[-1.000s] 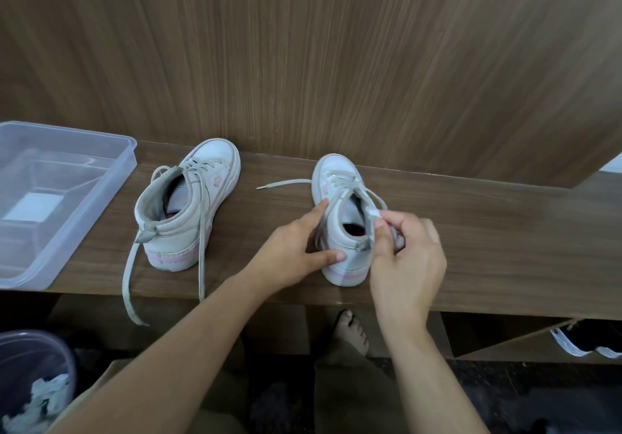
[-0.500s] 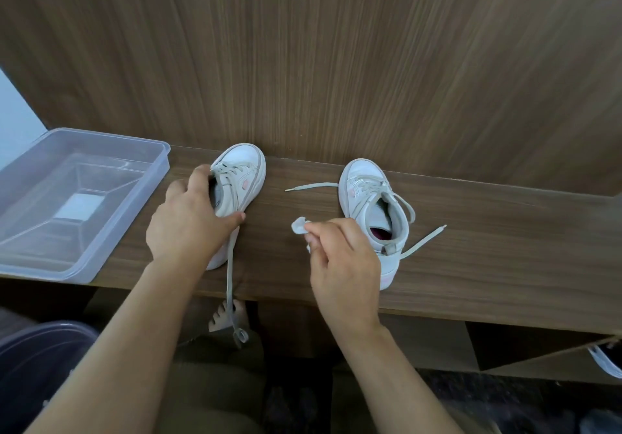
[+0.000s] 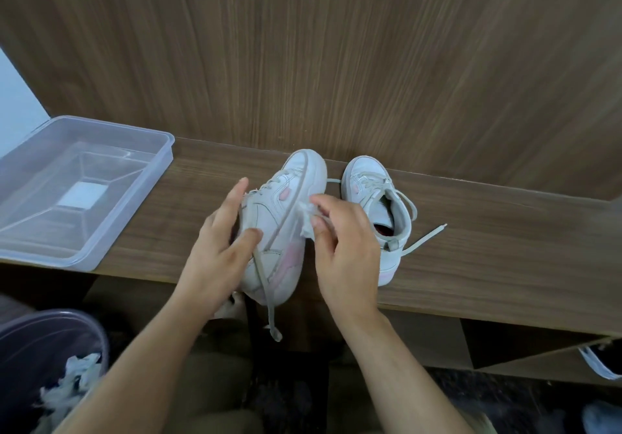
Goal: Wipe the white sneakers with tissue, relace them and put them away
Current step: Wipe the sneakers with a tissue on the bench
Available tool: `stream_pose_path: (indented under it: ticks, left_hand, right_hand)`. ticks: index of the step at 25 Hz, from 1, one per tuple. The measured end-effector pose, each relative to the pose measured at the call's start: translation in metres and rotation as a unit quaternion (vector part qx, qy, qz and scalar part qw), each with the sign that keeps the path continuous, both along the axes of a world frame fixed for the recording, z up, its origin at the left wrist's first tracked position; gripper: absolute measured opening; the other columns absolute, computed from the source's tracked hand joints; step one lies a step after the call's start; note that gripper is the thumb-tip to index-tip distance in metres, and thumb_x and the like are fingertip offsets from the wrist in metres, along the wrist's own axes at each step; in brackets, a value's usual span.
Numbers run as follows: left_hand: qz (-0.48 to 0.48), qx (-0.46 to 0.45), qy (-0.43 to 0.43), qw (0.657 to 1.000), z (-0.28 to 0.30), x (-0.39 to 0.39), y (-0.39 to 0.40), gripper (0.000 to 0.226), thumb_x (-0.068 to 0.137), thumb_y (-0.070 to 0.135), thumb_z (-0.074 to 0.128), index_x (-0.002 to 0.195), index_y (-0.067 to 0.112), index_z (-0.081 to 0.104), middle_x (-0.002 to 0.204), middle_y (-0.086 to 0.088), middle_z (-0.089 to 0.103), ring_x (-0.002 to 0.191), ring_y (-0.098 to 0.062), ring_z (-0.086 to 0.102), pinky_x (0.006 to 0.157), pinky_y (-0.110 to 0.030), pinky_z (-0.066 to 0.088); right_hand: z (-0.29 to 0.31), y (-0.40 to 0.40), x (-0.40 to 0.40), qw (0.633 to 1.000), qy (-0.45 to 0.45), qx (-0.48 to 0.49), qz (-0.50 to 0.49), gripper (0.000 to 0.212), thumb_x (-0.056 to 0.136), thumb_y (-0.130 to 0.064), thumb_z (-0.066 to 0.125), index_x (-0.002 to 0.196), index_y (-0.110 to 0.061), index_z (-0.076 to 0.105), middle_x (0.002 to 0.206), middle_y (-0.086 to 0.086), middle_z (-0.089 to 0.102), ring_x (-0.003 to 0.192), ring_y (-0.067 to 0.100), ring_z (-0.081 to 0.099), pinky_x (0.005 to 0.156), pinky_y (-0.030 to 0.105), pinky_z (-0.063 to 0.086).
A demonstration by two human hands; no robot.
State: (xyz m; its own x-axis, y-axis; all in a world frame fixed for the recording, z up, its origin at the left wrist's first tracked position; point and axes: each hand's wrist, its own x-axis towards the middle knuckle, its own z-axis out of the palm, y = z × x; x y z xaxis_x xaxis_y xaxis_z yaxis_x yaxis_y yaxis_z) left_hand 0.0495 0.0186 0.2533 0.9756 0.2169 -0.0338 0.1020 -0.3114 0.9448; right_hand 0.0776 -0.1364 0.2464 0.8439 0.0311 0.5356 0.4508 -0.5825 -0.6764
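Two white sneakers with pink trim are on the wooden shelf [image 3: 488,252]. My left hand [image 3: 222,241] holds the left sneaker [image 3: 286,218] tipped onto its side, thumb across its upper, its loose lace [image 3: 269,299] hanging over the shelf's front edge. My right hand [image 3: 343,245] pinches a small crumpled tissue [image 3: 308,221] against that sneaker's side. The right sneaker [image 3: 377,204] stands upright just behind my right hand, toe toward the wall, its laces loose on the shelf.
A clear plastic box [image 3: 80,191] sits open at the shelf's left end. A dark bin [image 3: 50,359] with used tissues stands on the floor at lower left. A wood-panel wall rises behind the shelf. Another shoe [image 3: 602,363] shows under the shelf at right.
My left hand has brought the left sneaker rightward, beside the other one, and tipped it on its side. My right hand moved the tissue onto that sneaker.
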Motion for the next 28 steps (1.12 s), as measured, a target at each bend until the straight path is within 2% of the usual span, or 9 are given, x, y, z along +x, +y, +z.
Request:
stream_pose_path:
  ticks: [3, 6, 9, 12, 16, 20, 23, 26, 28]
  left_hand:
    - [0.026, 0.088, -0.048, 0.995, -0.006, -0.002, 0.006, 0.046, 0.088, 0.034, 0.035, 0.131, 0.050, 0.039, 0.145, 0.015, 0.028, 0.120, 0.009, 0.026, 0.096, -0.028, 0.027]
    - [-0.021, 0.033, -0.034, 0.999, -0.010, 0.004, 0.019, 0.048, 0.077, 0.039, 0.041, 0.124, 0.046, 0.043, 0.144, 0.015, 0.029, 0.130, 0.005, 0.023, 0.108, -0.031, 0.027]
    - [-0.148, 0.078, -0.007, 0.986, -0.012, 0.002, 0.033, 0.097, 0.052, 0.057, 0.075, 0.135, 0.046, 0.025, 0.150, 0.018, 0.007, 0.133, 0.011, 0.005, 0.103, -0.019, 0.018]
    - [-0.160, 0.121, 0.029, 0.979, -0.014, 0.004, 0.036, 0.128, 0.039, 0.048, 0.088, 0.141, 0.040, 0.012, 0.152, 0.014, -0.003, 0.133, 0.001, 0.003, 0.106, -0.025, 0.017]
    - [-0.148, 0.138, 0.005, 0.979, -0.018, 0.005, 0.031, 0.123, 0.047, 0.028, 0.092, 0.142, 0.035, 0.014, 0.155, 0.011, 0.002, 0.132, -0.001, 0.011, 0.099, -0.011, 0.024]
    - [-0.123, 0.140, -0.024, 0.982, -0.016, 0.007, 0.029, 0.115, 0.051, 0.023, 0.091, 0.141, 0.037, 0.022, 0.155, 0.010, 0.014, 0.138, -0.008, 0.021, 0.108, -0.028, 0.031]
    - [-0.125, 0.143, -0.036, 0.981, -0.013, 0.009, 0.024, 0.113, 0.052, 0.025, 0.090, 0.141, 0.037, 0.022, 0.152, 0.010, 0.021, 0.136, -0.010, 0.028, 0.108, -0.034, 0.035]
    - [-0.132, 0.130, -0.017, 0.982, -0.016, 0.011, 0.026, 0.116, 0.049, 0.029, 0.090, 0.141, 0.038, 0.020, 0.152, 0.008, 0.020, 0.136, -0.014, 0.027, 0.109, -0.041, 0.034]
    - [-0.146, 0.111, -0.001, 0.983, -0.019, 0.011, 0.028, 0.122, 0.044, 0.045, 0.089, 0.141, 0.041, 0.016, 0.154, 0.005, 0.012, 0.141, -0.015, 0.017, 0.112, -0.041, 0.029]
  right_hand:
    - [-0.002, 0.012, -0.020, 0.994, 0.046, -0.050, 0.087, 0.026, 0.090, -0.018, 0.056, 0.112, -0.022, 0.068, 0.105, -0.006, 0.058, 0.095, 0.002, 0.054, 0.082, 0.011, 0.042]
    - [-0.008, 0.019, -0.029, 0.985, 0.057, -0.101, 0.128, 0.037, 0.088, -0.023, 0.045, 0.119, -0.021, 0.064, 0.114, -0.004, 0.057, 0.103, 0.006, 0.054, 0.088, 0.016, 0.044]
    - [0.002, 0.017, 0.001, 0.988, 0.074, -0.111, 0.083, 0.029, 0.087, -0.012, 0.055, 0.111, -0.019, 0.070, 0.104, -0.001, 0.060, 0.093, 0.008, 0.057, 0.079, 0.010, 0.040]
    - [0.019, 0.027, 0.042, 0.983, 0.115, -0.145, 0.002, 0.021, 0.086, -0.014, 0.062, 0.104, -0.019, 0.072, 0.097, 0.001, 0.060, 0.088, 0.017, 0.059, 0.073, 0.019, 0.038]
    - [0.036, 0.035, 0.020, 0.969, 0.133, -0.199, 0.067, 0.015, 0.087, -0.024, 0.061, 0.092, -0.024, 0.074, 0.087, -0.004, 0.058, 0.081, 0.014, 0.057, 0.069, 0.026, 0.038]
    - [0.025, 0.011, -0.029, 0.952, 0.122, -0.250, 0.129, 0.014, 0.083, -0.026, 0.060, 0.089, -0.027, 0.073, 0.082, -0.005, 0.056, 0.074, 0.013, 0.059, 0.063, 0.022, 0.041]
    - [0.012, 0.014, -0.024, 0.972, 0.035, -0.206, 0.105, 0.017, 0.079, -0.023, 0.056, 0.078, -0.018, 0.072, 0.074, 0.000, 0.057, 0.063, 0.017, 0.060, 0.053, 0.022, 0.043]
    - [0.018, 0.031, 0.011, 0.985, 0.068, -0.153, 0.026, 0.009, 0.084, -0.018, 0.062, 0.088, -0.016, 0.069, 0.087, 0.001, 0.057, 0.074, 0.019, 0.059, 0.061, 0.028, 0.044]
    - [0.024, 0.041, 0.032, 0.983, 0.096, -0.156, -0.020, 0.012, 0.088, -0.022, 0.060, 0.096, -0.017, 0.067, 0.095, 0.001, 0.058, 0.083, 0.017, 0.057, 0.071, 0.031, 0.046]
